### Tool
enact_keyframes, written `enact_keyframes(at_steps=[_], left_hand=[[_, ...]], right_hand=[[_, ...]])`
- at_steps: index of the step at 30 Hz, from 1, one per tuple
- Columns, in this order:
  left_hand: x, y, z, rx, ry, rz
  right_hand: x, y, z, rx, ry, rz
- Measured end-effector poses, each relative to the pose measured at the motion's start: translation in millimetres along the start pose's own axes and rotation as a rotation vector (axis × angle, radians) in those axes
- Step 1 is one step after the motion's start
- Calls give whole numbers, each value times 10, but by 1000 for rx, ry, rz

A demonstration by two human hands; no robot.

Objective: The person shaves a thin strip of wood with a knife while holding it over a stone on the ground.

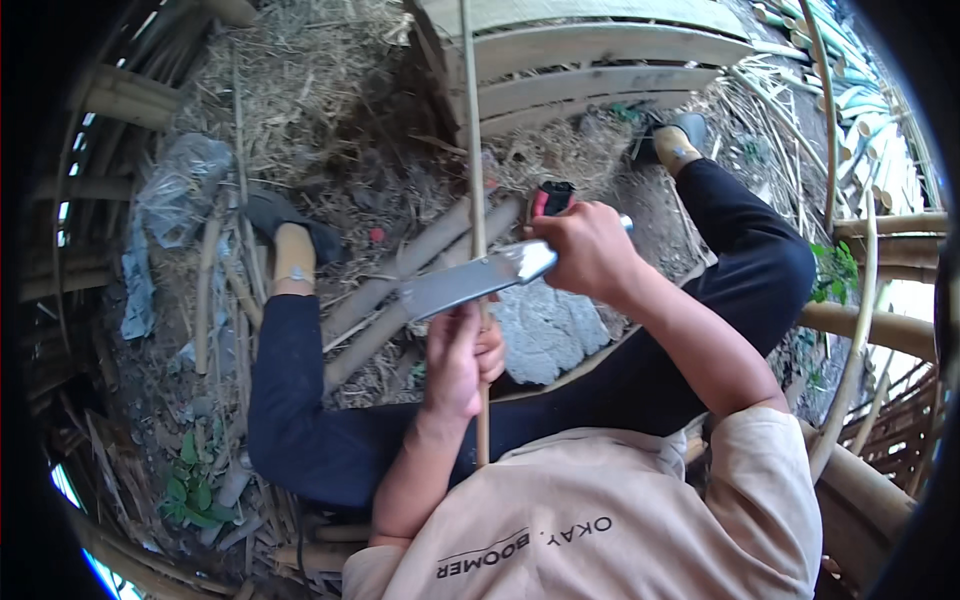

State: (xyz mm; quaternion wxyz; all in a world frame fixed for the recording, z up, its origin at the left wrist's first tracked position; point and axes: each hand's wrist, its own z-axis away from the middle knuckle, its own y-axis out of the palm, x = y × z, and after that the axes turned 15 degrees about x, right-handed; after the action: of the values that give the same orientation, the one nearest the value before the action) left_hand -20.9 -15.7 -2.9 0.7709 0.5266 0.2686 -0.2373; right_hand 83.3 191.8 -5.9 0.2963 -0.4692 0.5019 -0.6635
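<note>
A long, thin bamboo strip runs upright through the middle of the view, from the top edge down to my shirt. My left hand is closed around its lower part, above my lap. My right hand grips a machete with a broad grey blade, its handle mostly hidden in my fingers. The blade lies across the strip just above my left hand, its tip end pointing left. Right beside my right hand is a small black and pink object whose kind I cannot make out.
A flat grey stone lies between my legs, beside thick bamboo poles. A slatted wooden panel stands ahead. Crumpled clear plastic is at left, cut bamboo pieces at far right. Straw covers much of the ground.
</note>
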Motion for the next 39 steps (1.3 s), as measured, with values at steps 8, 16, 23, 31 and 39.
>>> enact_keyframes(at_steps=[8,16,23,31,39], left_hand=[[31,65,96,77,26,-90],[5,57,116,55,51,-147],[12,66,66,8,52,-196],[-27,146,92,20,61,-227],[115,63,29,-88,110,-408]], right_hand=[[134,-26,99,145,33,-112],[59,-108,60,155,170,-78],[-118,-54,-41,136,172,-4],[-372,-227,-54,-102,240,-104],[-38,62,32,198,147,-74]])
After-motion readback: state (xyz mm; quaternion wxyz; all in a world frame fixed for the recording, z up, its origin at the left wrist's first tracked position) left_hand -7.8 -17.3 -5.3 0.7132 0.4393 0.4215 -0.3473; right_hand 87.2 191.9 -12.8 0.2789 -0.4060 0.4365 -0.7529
